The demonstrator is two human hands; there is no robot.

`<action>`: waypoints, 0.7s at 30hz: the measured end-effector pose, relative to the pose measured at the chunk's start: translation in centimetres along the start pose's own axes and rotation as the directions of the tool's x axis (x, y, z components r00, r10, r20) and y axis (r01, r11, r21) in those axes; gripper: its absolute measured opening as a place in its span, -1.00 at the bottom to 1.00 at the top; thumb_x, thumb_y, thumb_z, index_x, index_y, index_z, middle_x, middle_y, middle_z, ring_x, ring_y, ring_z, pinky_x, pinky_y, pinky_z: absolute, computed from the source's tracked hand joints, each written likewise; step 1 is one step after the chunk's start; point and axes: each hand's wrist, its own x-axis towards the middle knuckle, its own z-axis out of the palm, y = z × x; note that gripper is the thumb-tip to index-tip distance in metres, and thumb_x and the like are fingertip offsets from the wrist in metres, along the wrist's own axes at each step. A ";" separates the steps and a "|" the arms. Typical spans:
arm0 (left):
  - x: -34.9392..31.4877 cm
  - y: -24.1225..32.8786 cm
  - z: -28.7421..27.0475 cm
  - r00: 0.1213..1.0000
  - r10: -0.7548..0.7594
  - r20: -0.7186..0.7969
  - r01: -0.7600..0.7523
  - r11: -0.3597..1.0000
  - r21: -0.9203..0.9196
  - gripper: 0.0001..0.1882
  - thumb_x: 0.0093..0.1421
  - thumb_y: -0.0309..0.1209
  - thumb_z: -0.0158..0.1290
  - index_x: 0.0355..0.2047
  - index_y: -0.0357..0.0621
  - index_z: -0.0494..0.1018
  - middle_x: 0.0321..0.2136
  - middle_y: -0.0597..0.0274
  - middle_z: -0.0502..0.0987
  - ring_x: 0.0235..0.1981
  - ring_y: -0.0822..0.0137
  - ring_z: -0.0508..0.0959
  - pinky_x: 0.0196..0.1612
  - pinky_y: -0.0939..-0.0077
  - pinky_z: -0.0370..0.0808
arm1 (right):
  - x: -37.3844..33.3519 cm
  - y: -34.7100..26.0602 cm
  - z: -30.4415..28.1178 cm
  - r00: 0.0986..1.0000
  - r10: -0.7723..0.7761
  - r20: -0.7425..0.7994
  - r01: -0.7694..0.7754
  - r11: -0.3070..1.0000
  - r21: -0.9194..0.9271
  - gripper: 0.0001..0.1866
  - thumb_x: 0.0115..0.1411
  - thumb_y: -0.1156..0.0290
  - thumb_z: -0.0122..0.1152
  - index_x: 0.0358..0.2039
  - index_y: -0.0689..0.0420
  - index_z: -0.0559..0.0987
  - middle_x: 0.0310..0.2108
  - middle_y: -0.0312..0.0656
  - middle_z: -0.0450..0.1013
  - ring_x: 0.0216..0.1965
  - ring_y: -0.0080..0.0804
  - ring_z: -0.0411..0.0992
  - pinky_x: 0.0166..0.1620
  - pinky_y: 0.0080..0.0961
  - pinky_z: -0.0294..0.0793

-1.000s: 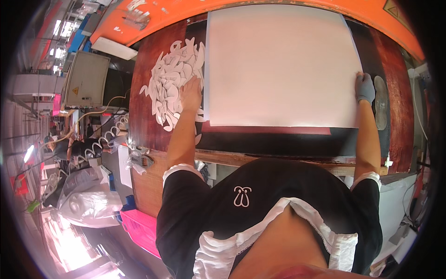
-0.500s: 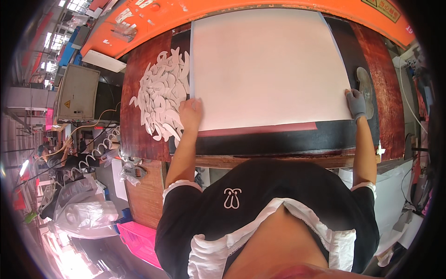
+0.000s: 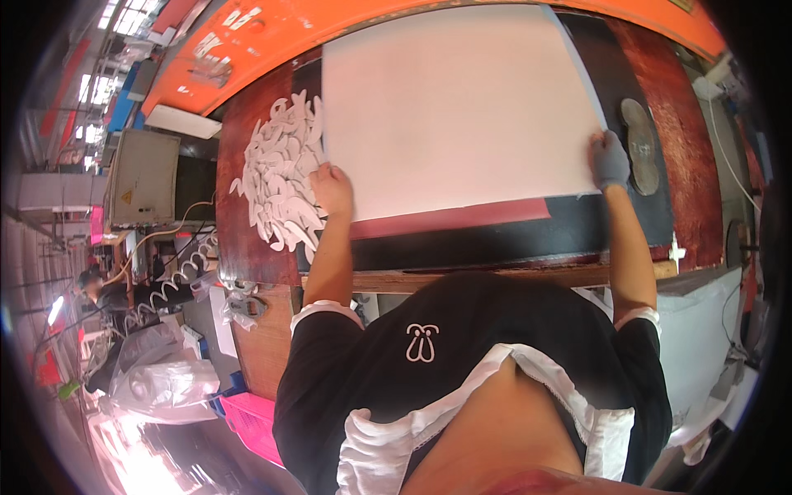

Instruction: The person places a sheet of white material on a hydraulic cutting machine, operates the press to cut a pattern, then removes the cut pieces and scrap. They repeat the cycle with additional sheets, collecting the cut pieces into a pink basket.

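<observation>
A large, pale, flat sheet (image 3: pixel 462 115) lies on a black board (image 3: pixel 462 247) on the worktable. My bare left hand (image 3: pixel 332 190) grips the sheet's left edge near its front corner, fingers curled. On the right edge, also near the front, my right hand (image 3: pixel 610 161) in a grey glove is closed on the sheet. A dull, shoe-sole-shaped plate (image 3: pixel 639 147) lies just right of the glove, apart from it. Close against my left hand is a heap of curved white cut pieces (image 3: pixel 280 169). A reddish strip (image 3: pixel 454 219) shows under the sheet's front edge.
An orange machine beam (image 3: pixel 272 41) spans the far side of the table. To the left stand a grey metal cabinet (image 3: pixel 142 177) and a coiled hose (image 3: pixel 177 268). A pink basket (image 3: pixel 252 425) is at the lower left. Another person (image 3: pixel 103 285) is far off at the left.
The sheet has shifted left and slightly away from me, with both hands on it. The gap between the gloved hand and the sole-shaped plate has widened. The view has shifted a little too.
</observation>
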 end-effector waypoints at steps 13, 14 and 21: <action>-5.5 -1.6 -5.9 0.758 0.523 0.391 -0.513 0.847 -0.140 -0.18 -0.04 0.07 0.10 0.15 -0.10 0.17 0.18 -0.10 0.06 0.17 -0.19 0.04 0.17 -0.01 0.01 | 0.6 13.3 -4.7 0.971 -0.232 -0.065 0.206 0.940 -0.270 -0.15 -0.07 -0.14 0.18 0.11 0.20 0.23 -0.03 0.16 0.29 -0.05 0.08 0.32 -0.02 -0.19 0.33; -5.7 -1.6 -6.0 0.766 0.516 0.384 -0.514 0.850 -0.116 -0.18 -0.04 0.07 0.10 0.15 -0.10 0.17 0.18 -0.08 0.06 0.17 -0.20 0.04 0.17 0.00 0.02 | 0.5 13.2 -4.5 0.965 -0.253 -0.074 0.226 0.938 -0.261 -0.16 -0.09 -0.11 0.20 0.11 0.15 0.24 -0.04 0.17 0.29 -0.03 0.09 0.30 -0.03 -0.17 0.33; -4.9 -0.8 -6.0 0.766 0.397 0.505 -0.412 0.907 -0.089 -0.15 -0.06 0.09 0.11 0.18 -0.02 0.13 0.24 -0.02 -0.03 0.24 -0.15 -0.09 0.19 -0.02 -0.08 | 1.3 9.9 -4.1 0.976 -0.203 -0.084 0.130 0.841 -0.526 -0.25 -0.09 -0.06 0.17 0.10 0.01 0.29 0.09 0.14 0.18 0.08 0.08 0.20 0.08 -0.17 0.24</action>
